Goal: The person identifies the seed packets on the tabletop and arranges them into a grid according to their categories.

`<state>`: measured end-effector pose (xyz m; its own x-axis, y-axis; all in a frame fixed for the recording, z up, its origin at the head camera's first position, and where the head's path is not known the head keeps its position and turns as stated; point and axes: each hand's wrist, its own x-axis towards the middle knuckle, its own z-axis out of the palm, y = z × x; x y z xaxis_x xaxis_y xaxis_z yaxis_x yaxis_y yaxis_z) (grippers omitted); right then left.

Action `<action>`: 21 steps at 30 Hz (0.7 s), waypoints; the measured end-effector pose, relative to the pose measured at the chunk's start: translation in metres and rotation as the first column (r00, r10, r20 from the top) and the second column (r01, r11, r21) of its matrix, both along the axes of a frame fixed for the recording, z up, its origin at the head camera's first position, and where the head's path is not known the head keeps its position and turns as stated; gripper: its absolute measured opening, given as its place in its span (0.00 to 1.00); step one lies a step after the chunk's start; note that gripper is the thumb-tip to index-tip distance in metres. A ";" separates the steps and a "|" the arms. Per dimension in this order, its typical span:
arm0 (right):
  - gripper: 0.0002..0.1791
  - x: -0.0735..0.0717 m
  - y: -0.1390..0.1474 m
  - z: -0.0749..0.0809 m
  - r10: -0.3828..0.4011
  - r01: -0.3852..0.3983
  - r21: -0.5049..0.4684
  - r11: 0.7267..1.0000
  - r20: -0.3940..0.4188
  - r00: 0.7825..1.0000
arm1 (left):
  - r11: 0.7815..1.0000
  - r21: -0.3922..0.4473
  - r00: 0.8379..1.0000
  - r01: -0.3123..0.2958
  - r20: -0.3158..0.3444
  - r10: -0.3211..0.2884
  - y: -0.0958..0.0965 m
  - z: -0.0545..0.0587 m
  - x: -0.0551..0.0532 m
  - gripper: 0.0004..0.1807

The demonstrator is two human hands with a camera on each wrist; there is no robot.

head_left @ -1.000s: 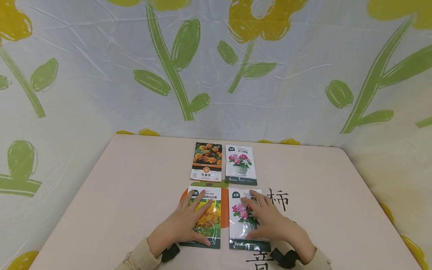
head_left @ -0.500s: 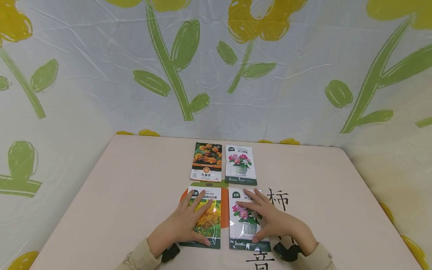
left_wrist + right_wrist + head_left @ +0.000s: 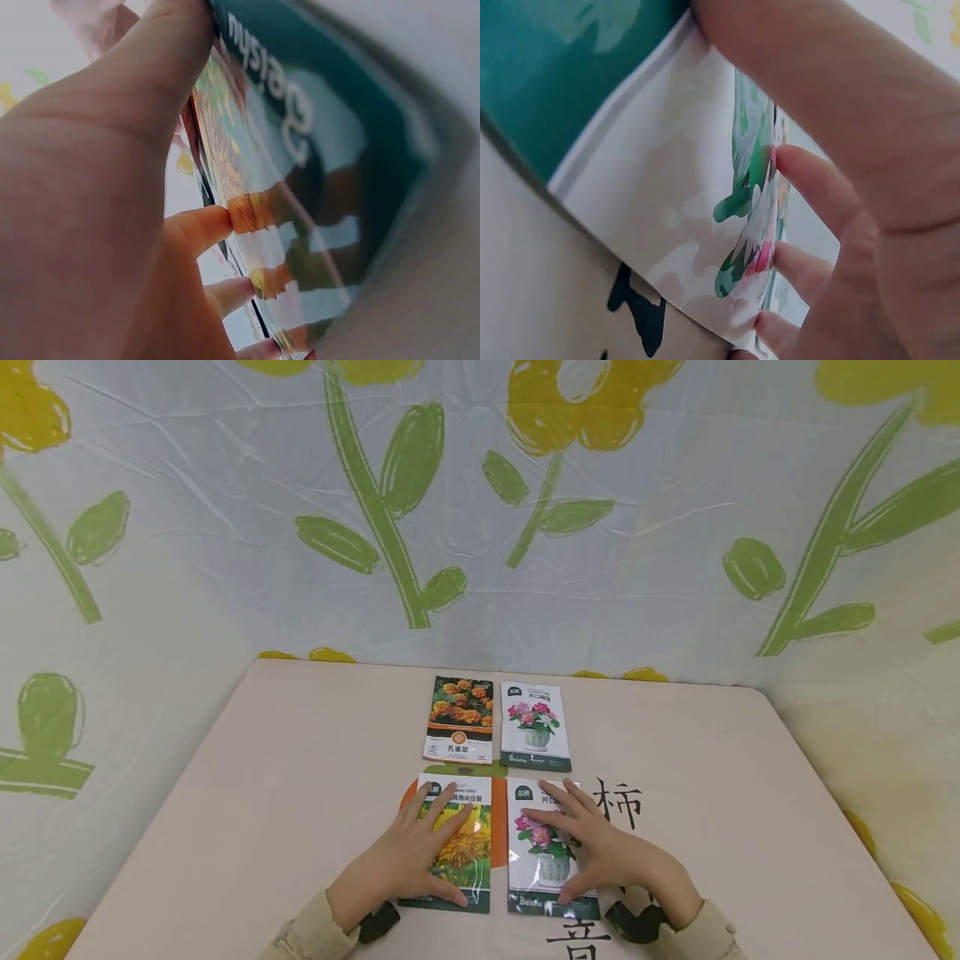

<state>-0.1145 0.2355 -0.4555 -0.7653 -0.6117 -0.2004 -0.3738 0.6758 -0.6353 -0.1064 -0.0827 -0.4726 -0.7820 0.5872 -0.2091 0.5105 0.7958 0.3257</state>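
My left hand (image 3: 411, 853) lies spread over a seed packet with a yellow sunflower picture (image 3: 474, 852), fingertips on its upper half and thumb near its green bottom band. In the left wrist view the fingertips meet the glossy face of the sunflower packet (image 3: 300, 195). To the right, my right hand (image 3: 611, 852) spreads its fingers across a white seed packet with pink potted flowers (image 3: 534, 877). The right wrist view shows its thumb and fingertips on the face of that pink-flower packet (image 3: 667, 195). Both packets lie flat, side by side, with a narrow gap between.
Behind them lie a marigold seed packet (image 3: 459, 720) and another pink-flower packet (image 3: 536, 727), also side by side. The pale pink table (image 3: 300, 760) has printed black characters (image 3: 621, 806) and an orange fruit print. A flower-patterned cloth (image 3: 600, 585) hangs behind and at the sides.
My right hand has shifted slightly on the pink-flower packet, its fingers moving left and its thumb right, and the packet has nudged slightly left. The left hand has stayed put.
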 end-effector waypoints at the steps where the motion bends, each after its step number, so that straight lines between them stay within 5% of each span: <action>1: 0.55 0.000 -0.001 0.000 -0.001 0.001 0.000 1.000 -0.001 1.000 | 1.000 0.000 1.000 0.000 0.001 0.000 0.000 0.000 0.000 0.63; 21: 0.51 0.001 -0.006 0.001 0.021 -0.023 -0.028 0.999 -0.049 0.999 | 1.000 0.012 1.000 0.005 -0.011 -0.005 -0.001 -0.001 0.000 0.64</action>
<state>-0.1139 0.2297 -0.4543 -0.7600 -0.6334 -0.1455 -0.4195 0.6491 -0.6346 -0.1069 -0.0833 -0.4733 -0.7814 0.5933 -0.1935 0.5179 0.7895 0.3293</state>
